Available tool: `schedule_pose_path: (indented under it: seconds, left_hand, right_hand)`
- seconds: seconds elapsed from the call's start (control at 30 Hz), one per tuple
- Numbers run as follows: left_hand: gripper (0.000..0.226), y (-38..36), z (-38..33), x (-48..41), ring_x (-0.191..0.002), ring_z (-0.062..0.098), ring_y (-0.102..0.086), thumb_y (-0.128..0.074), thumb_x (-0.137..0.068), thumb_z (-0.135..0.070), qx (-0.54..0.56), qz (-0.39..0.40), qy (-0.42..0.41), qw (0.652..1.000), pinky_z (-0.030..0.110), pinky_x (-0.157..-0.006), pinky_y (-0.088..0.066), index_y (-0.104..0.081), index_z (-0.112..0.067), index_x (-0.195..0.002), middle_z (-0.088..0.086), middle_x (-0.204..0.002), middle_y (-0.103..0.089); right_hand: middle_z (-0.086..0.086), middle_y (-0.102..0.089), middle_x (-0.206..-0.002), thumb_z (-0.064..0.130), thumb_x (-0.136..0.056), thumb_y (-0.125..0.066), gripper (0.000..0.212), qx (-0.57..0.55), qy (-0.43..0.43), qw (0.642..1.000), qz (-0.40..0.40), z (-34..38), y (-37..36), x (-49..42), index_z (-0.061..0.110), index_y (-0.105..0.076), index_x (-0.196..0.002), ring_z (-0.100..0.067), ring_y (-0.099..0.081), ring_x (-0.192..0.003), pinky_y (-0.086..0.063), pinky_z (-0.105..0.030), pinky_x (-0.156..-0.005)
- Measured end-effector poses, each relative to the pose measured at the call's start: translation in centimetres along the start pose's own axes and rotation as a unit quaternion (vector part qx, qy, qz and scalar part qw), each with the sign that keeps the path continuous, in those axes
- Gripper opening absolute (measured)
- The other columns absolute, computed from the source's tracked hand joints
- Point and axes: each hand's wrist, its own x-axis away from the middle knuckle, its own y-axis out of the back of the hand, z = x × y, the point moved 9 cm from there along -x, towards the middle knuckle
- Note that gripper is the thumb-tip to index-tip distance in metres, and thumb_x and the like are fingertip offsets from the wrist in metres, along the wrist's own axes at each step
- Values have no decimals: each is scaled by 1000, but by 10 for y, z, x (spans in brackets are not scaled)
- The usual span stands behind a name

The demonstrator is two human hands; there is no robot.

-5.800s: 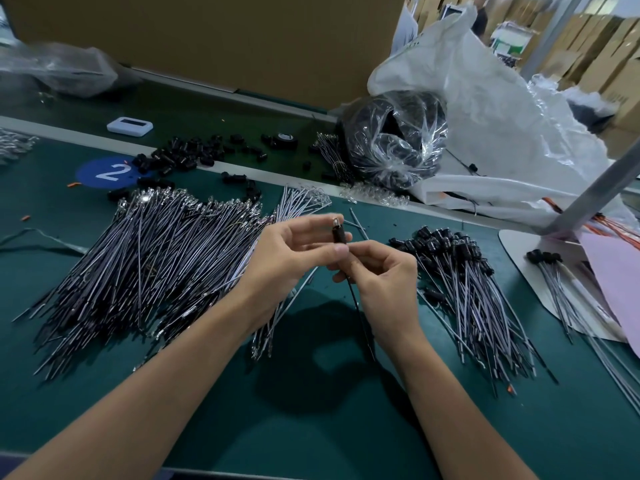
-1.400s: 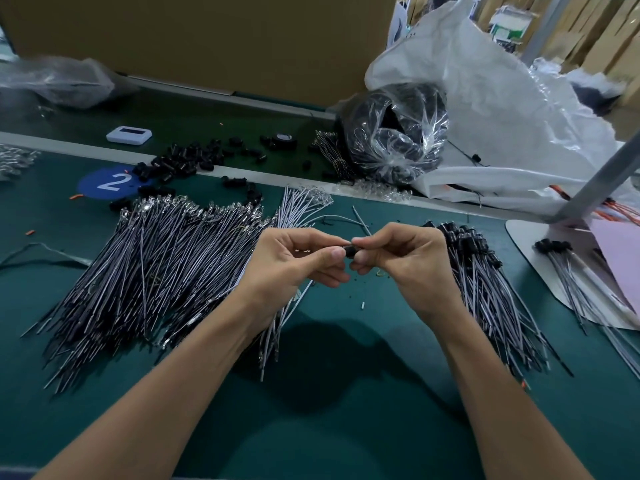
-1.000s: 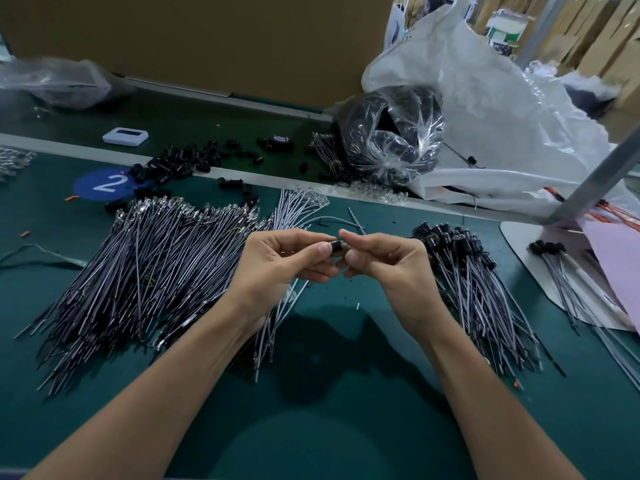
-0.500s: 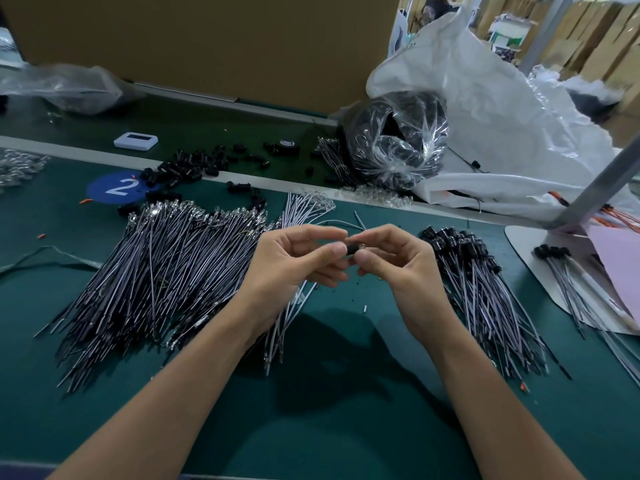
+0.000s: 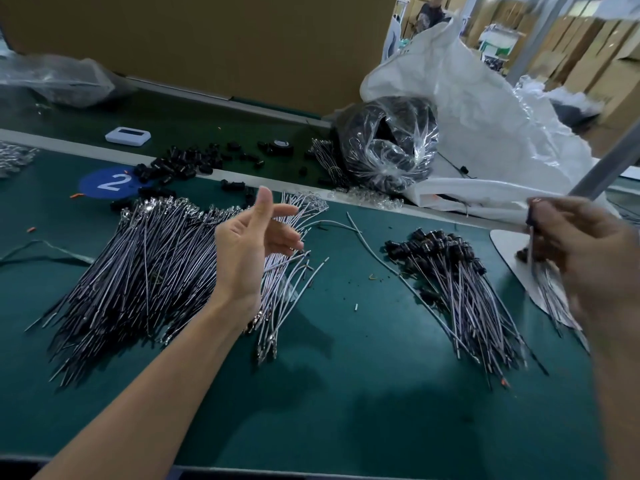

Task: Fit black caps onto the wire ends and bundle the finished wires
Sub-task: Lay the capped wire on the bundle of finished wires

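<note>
My left hand [image 5: 254, 244] hovers with its palm up and fingers spread, holding nothing, over the big pile of uncapped wires [image 5: 138, 268] on the green table. My right hand [image 5: 588, 258], blurred, is far out to the right and pinches a capped wire [image 5: 531, 237] that hangs down over the white tray [image 5: 505, 244]. A pile of capped wires [image 5: 457, 282] lies between the two hands. Loose black caps [image 5: 183, 164] are scattered at the back left by the blue "2" sticker.
A clear bag of black caps [image 5: 388, 143] and a large white sack [image 5: 485, 109] stand at the back right. A white device [image 5: 128, 136] lies at the back left. A grey pole [image 5: 609, 161] slants at the right edge. A person stands far behind.
My hands have parted. The right hand has carried the capped wire off to the right over the tray, and the left hand has let go and spread its fingers.
</note>
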Motion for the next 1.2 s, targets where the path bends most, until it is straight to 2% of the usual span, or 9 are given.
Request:
schedule_pose_path:
  seconds: [0.2, 0.33, 0.5, 0.6, 0.73, 0.93, 1.0, 1.1, 1.2]
  left_hand:
    - [45, 11, 1, -2, -58, 21, -65, -46, -93, -49, 4, -50, 1, 999, 24, -59, -52, -73, -14, -85, 4, -60, -67]
    - [34, 14, 2, -3, -57, 19, -64, -50, -99, -36, -27, -66, -1, 997, 24, -59, -52, -73, -16, -84, 2, -60, -67]
    - [30, 11, -1, -1, -55, 18, -64, -55, -97, -33, -48, -60, -16, 997, 22, -56, -52, -73, -13, -83, 4, -60, -67]
    - [33, 9, 0, -1, -55, 18, -63, -54, -97, -37, -42, -57, -16, 997, 23, -56, -51, -73, -13, -83, 4, -59, -66]
    - [35, 6, 0, -1, -55, 19, -63, -54, -95, -40, -35, -49, -12, 998, 24, -57, -51, -73, -14, -81, 4, -59, -66]
    - [33, 9, 0, -2, -55, 19, -63, -56, -95, -39, -50, -56, -20, 997, 24, -57, -51, -73, -15, -80, 5, -60, -67]
    - [28, 13, -7, -3, -57, 18, -64, -57, -96, -35, -70, -72, -39, 994, 23, -56, -51, -73, -17, -80, 2, -61, -68]
    - [18, 32, -24, -9, -60, 14, -66, -60, -95, -25, -117, -127, -68, 983, 22, -58, -53, -70, -21, -81, -4, -65, -70]
    - [6, 56, -45, -12, -67, 9, -66, -67, -90, -23, -327, -168, -85, 926, 19, -61, -51, -73, -22, -89, -6, -78, -72]
  right_hand:
    - [-14, -71, -107, 28, -92, -65, 30, 440, 16, 897, 29, -31, -37, -7, 14, -69, -118, -18, -63, -74, -48, -29, -79]
    - [-1, -72, -80, 20, -89, -69, 11, 398, 82, 904, 135, -27, -127, 21, 12, -77, -92, -1, -58, -61, -52, -25, -73]
    - [-7, -68, -70, 58, -84, -65, 48, 439, -33, 845, 304, -68, -220, 65, 11, -68, -72, -26, -65, -72, -54, -34, -68]
    - [-4, -68, -79, 67, -79, -65, 48, 456, -61, 827, 323, -77, -236, 78, 19, -61, -69, -26, -64, -81, -52, -34, -72]
    - [-6, -67, -91, 50, -87, -65, 33, 462, -81, 813, 345, -79, -240, 82, 21, -60, -73, -29, -62, -91, -49, -33, -77]
    - [-2, -58, -73, 37, -83, -64, 25, 525, 3, 795, 303, -63, -239, 80, 15, -60, -74, -30, -55, -75, -40, -32, -63]
    - [-3, -61, -66, 35, -79, -66, 27, 498, 7, 818, 289, -62, -234, 77, 11, -62, -69, -30, -58, -70, -42, -31, -56]
    - [4, -68, -63, 24, -79, -69, 15, 337, -5, 913, 228, -57, -216, 60, 15, -67, -66, -14, -66, -64, -52, -26, -59]
    - [4, -70, -61, 12, -81, -69, 9, 179, 7, 977, 118, -52, -186, 41, 14, -68, -72, -1, -62, -53, -45, -13, -53]
